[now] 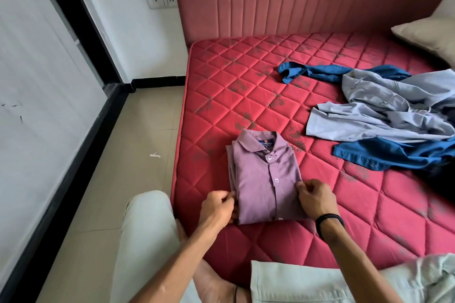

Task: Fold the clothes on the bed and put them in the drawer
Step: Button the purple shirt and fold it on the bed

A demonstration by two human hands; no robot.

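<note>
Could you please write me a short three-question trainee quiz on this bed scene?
1. True or false: the purple shirt is already folded.
2. What does each hand grip? A) a pillow B) the purple shirt's side edges C) nothing
3. Which unfolded garment lies on top, the light blue shirt or the dark blue garment?

Key: 1 true. 2 B: left hand and right hand pinch its edges. 3 the light blue shirt.

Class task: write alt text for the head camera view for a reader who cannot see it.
Both hands, left hand and right hand, pinch the sides of a folded purple shirt on a red quilted mattress. Unfolded light blue shirt and dark blue shirt lie crumpled beyond.
</note>
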